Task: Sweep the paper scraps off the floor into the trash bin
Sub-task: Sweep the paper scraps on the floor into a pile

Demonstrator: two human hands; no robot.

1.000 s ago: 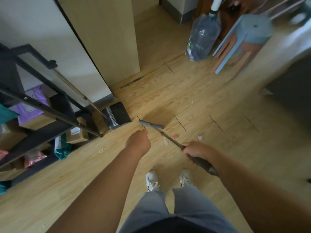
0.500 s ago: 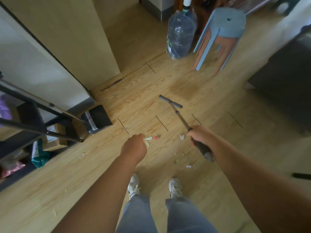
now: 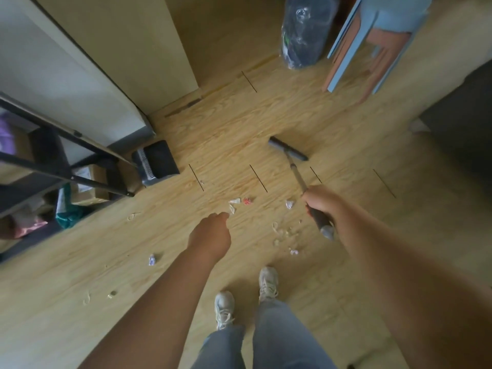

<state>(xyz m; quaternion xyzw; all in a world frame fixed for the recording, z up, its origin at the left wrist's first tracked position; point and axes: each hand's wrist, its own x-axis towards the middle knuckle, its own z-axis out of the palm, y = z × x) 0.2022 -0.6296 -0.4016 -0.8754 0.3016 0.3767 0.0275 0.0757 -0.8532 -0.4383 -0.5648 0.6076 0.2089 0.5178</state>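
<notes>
While most scraps (image 3: 235, 205) lie loose on the floor (image 3: 346, 145), little of the job looks done. Right hand (image 3: 323, 202) closed round the broom handle (image 3: 298, 177), with the broom head (image 3: 288, 152) down on the boards beyond the litter, well apart from the nearest bits. Left hand (image 3: 210, 234) curled into a loose fist, holding nothing visible; cannot tell whether anything small sits inside. Scattered in several spots: a white and red cluster just ahead of the left hand, a crumpled piece (image 3: 289, 204) beside the right hand, a sprinkle of fragments (image 3: 285, 234) ahead of the shoes (image 3: 246, 296), a stray bit (image 3: 152, 260) off to the left, and thin curls nearer the left edge. Dustpan (image 3: 157, 162) parked against the wall by the rack (image 3: 64, 153), empty as far as visible. No bin in view. Left to do, at a guess: gathering into one pile, sweeping into the dustpan, tipping out.
</notes>
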